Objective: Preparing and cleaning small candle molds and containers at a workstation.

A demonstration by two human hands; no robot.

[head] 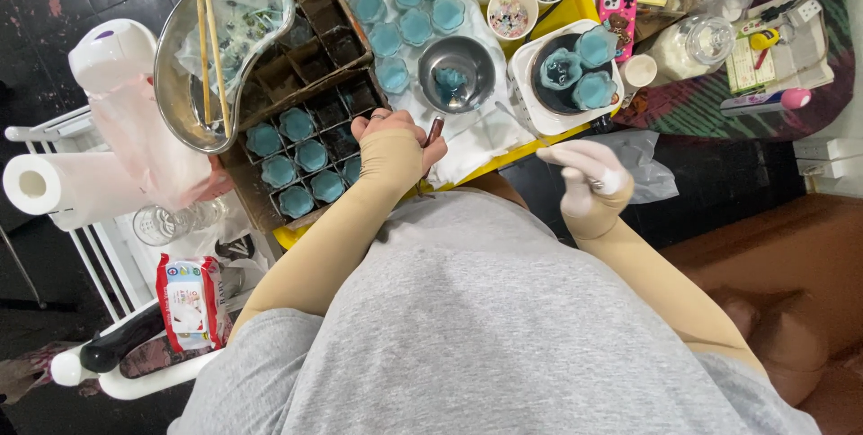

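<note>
Nearest to me, my right hand (589, 185), in a pale glove, hung just off the edge of the bench (503, 162), its fingers curled loosely together; whether they pinched anything I could not tell. My left hand (393, 149), covered by a tan sleeve, rested at the bench edge with its fingers closed around a thin dark stick (434, 131), whose tip pointed toward the white cloth (467, 134). Just left of that hand sat a cardboard box with dividers (310, 120), several cells holding blue-filled cups (297, 124). Beyond the stick, on the cloth, stood a small steel bowl (457, 71) with a blue lump inside. To its right a white square tray (539, 111) carried a dark dish with three blue shapes. Farther out, more blue cups (415, 26) lay on the cloth, and a large steel basin (180, 66) with two sticks across it sat on the box's far left corner.
</note>
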